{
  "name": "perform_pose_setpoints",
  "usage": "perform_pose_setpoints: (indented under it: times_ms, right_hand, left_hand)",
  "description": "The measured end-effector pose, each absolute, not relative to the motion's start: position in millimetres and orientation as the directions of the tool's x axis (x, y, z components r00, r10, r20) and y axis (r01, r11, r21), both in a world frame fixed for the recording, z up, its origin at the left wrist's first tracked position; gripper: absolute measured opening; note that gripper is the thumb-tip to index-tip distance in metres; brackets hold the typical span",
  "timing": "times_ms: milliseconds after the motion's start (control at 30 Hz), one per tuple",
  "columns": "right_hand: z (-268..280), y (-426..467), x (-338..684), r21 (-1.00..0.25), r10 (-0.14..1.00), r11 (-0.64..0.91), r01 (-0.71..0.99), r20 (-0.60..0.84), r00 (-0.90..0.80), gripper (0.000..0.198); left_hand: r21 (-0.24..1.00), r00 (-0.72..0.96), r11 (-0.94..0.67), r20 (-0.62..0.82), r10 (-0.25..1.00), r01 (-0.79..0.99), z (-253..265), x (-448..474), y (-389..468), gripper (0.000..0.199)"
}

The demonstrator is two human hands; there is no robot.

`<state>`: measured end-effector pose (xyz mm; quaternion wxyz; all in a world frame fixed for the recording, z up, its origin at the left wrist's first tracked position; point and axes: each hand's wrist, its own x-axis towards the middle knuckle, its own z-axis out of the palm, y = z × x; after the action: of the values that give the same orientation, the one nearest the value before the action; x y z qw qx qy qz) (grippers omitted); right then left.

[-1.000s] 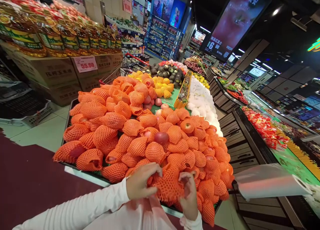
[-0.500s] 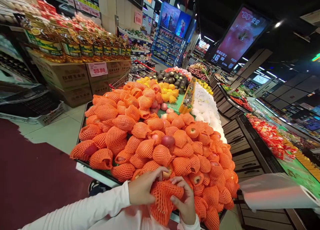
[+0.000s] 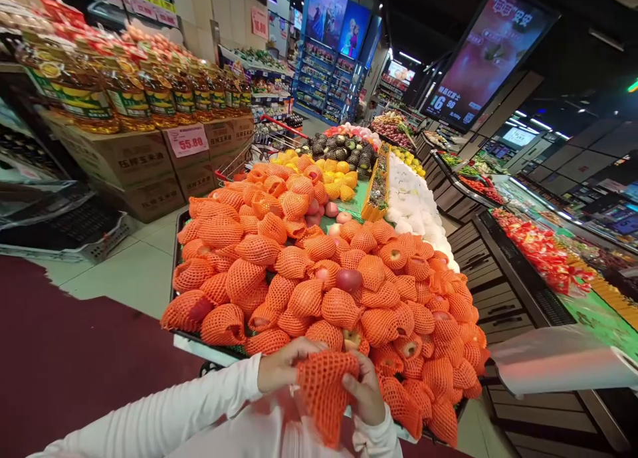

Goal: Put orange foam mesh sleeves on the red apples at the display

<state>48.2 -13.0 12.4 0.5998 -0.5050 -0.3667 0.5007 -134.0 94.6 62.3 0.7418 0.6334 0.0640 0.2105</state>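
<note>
An orange foam fruit net (image 3: 325,395) hangs between my hands, low in front of my body. It looks flattened, wide at the top and narrower at its lower end. My left hand (image 3: 280,366) grips its upper left edge, with the fingertips partly behind it. On the other side, my right hand (image 3: 367,388) is closed on the upper right edge, thumb in front. Just beyond my hands lies a heap of apples (image 3: 349,280), most of them wrapped in similar orange foam nets (image 3: 341,308). Whether anything is inside the held net cannot be made out.
The display's pale front edge (image 3: 204,350) runs close to me. A plastic bag roll (image 3: 563,361) juts in at right. White-netted fruit (image 3: 411,199), yellow fruit (image 3: 341,179) and dark fruit (image 3: 343,149) lie farther back. Oil bottles (image 3: 132,102) stand on cartons (image 3: 112,155) at left.
The net has gone from bunched up to flatter and more spread out between my hands. My view has shifted a little, so the heap appears farther right.
</note>
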Motion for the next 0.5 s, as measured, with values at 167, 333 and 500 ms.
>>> perform_pose_setpoints:
  times_ms: [167, 333, 500]
  right_hand:
    - [-2, -14, 50, -0.931, 0.901, 0.158, -0.329, 0.0, 0.433, 0.038]
    - [-10, 2, 5, -0.946, 0.949, 0.078, -0.315, -0.027, 0.315, 0.041]
    - [17, 33, 14, -0.995, 0.944, 0.028, -0.093, -0.005, 0.33, 0.034]
  left_hand:
    - [0.925, 0.954, 0.353, 0.028, 0.298, -0.137, 55, -151, 108, 0.042]
    - [0.837, 0.857, 0.512, -0.108, 0.503, -0.195, 46, -143, 126, 0.038]
    - [0.96, 0.767, 0.267, -0.11, 0.632, -0.083, 46, -109, 164, 0.039]
